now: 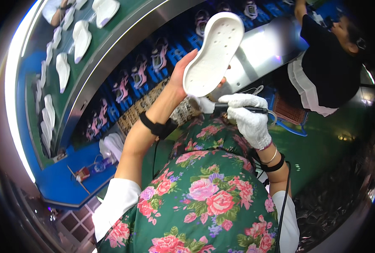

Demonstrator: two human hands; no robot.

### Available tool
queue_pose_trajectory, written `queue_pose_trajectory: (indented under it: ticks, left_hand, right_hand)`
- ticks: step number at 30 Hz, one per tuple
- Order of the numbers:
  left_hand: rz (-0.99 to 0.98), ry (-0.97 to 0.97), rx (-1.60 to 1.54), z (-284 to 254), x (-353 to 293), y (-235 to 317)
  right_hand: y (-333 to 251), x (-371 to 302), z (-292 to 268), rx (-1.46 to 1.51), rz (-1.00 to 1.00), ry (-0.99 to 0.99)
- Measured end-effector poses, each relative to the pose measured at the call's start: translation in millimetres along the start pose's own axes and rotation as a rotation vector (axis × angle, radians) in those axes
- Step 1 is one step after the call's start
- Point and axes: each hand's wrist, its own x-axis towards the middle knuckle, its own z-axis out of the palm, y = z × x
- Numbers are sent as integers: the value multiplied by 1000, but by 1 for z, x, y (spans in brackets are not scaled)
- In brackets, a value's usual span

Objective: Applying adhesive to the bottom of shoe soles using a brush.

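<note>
Raised in front of me is a white shoe sole (215, 48), its inner side with small round holes facing me. My bare left hand (180, 75) grips it by its lower left edge, and the fingertips show at the right edge. My right hand (250, 120), in a white knitted glove, is closed around a black-handled brush (222, 108). The brush's pale, wide head points left, just below the sole and apart from it. A thin pale cord or tube runs near the right hand.
White soles (81, 40) lie on a green conveyor at the left. Pink-and-white shoes (139, 71) stand on blue racks beyond its metal rim. A blue table (61, 185) is at lower left. A person in black (333, 63) works at right, near a brown basket (286, 109).
</note>
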Motion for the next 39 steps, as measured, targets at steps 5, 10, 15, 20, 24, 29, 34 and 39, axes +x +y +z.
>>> queue_pose_trajectory:
  ticks: [5,10,15,20,24,29,34,39]
  left_hand:
    - [56,133,10,-4,-15,-3]
    - [130,112,117,7,-8,-11]
    - [92,60,339,28,5,0]
    - [12,-216,385,66,56,21]
    - [13,-474,428,118,177,42]
    - [343,-201,150,193,407,126]
    - [305,-32,845,181,437,10]
    - [283,-13,1351,160,288,25]
  right_hand:
    - [6,7,7,-188,-78,-31]
    - [25,-6,-28,526,3,-52]
    - [24,-18,-69,737,-126,133]
    - [27,-45,-101,779,-211,274]
    - [32,-66,-124,747,-254,458]
    - [52,-48,-131,497,-196,493]
    - [60,-45,-150,592,-101,592]
    - [71,-24,-138,595,18,448]
